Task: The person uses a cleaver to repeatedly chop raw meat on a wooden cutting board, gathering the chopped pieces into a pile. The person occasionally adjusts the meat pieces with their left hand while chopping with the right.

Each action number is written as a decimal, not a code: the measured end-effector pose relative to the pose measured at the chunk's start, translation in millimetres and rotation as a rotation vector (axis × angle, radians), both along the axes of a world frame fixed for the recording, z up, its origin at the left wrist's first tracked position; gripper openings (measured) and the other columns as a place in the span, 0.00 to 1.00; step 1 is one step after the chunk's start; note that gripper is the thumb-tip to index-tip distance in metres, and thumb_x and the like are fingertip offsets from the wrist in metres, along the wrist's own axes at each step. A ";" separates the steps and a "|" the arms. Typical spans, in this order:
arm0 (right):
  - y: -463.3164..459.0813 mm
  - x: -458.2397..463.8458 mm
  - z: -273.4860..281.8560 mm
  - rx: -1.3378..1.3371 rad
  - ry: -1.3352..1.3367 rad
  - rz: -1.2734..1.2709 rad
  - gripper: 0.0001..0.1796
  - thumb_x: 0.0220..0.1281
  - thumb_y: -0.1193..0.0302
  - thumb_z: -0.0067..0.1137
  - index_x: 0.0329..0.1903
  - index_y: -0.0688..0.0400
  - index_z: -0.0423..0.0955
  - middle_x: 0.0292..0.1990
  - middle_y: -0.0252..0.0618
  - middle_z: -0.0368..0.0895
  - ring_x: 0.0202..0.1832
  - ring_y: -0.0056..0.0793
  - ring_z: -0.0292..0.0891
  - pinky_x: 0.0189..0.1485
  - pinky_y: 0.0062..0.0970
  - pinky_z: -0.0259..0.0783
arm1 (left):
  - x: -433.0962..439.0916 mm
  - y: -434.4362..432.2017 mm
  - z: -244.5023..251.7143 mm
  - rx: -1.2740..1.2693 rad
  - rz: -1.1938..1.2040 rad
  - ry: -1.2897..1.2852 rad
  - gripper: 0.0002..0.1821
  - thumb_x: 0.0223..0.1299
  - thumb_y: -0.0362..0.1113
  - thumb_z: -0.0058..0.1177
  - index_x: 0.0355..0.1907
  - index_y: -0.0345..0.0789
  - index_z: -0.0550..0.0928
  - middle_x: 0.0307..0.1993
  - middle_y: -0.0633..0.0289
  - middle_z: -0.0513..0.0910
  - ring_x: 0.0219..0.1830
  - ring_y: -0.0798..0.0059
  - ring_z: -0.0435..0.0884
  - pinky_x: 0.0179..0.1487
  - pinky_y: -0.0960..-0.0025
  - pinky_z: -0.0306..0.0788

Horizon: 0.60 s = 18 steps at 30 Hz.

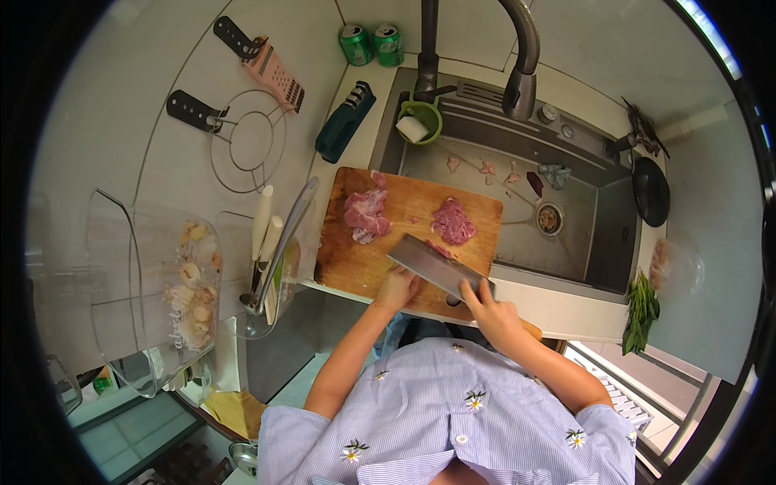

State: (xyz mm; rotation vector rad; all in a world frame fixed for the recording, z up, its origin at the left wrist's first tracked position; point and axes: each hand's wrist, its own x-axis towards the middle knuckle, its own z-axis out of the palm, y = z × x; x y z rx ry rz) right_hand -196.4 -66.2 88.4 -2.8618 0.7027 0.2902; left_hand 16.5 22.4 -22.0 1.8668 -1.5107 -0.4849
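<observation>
A wooden cutting board (357, 267) lies at the left end of the sink. My right hand (497, 315) grips a broad cleaver (433, 260) near the rear of its blade, its wooden handle sticking out beyond the palm. The blade slants over the front of the board. My left hand (400, 288) rests by the board's front edge, beside the blade, its fingertips partly hidden. A bit of cut meat (438, 248) shows behind the blade. Sliced raw meat (453, 222) is heaped at the back right of the board, and a larger raw piece (368, 213) lies at the left.
Meat scraps lie in the steel sink (515, 242), under a curved faucet (521, 66). A green strainer (427, 121) hangs at its corner. A knife sharpener (345, 124) and two green cans (371, 45) stand behind the board. Left is a utensil holder (291, 273); right, leafy greens (641, 312).
</observation>
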 end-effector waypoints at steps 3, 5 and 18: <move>0.0 -24.4 13.7 0.041 0.157 -0.034 0.35 0.49 0.76 0.52 0.64 0.56 0.57 0.52 0.61 0.70 0.18 0.36 0.76 0.20 0.28 0.72 | -0.2 -4.3 1.3 -0.176 -0.005 -0.005 0.15 0.43 0.26 0.55 0.39 0.35 0.80 0.38 0.55 0.80 0.42 0.56 0.78 0.46 0.61 0.74; 0.9 -26.7 12.6 0.016 0.017 -0.019 0.34 0.49 0.76 0.52 0.63 0.57 0.58 0.50 0.62 0.71 0.17 0.36 0.76 0.19 0.27 0.71 | -1.6 -0.9 4.8 -0.082 -0.135 -0.019 0.17 0.42 0.24 0.55 0.40 0.35 0.80 0.40 0.55 0.79 0.44 0.56 0.78 0.47 0.62 0.74; -60.6 11.8 14.7 0.702 -0.248 -0.335 0.21 0.63 0.75 0.45 0.58 0.59 0.57 0.20 0.54 0.75 0.22 0.52 0.74 0.25 0.43 0.69 | -15.4 -8.7 54.0 -0.286 0.040 0.022 0.20 0.42 0.18 0.51 0.42 0.35 0.81 0.43 0.58 0.79 0.47 0.56 0.77 0.51 0.62 0.72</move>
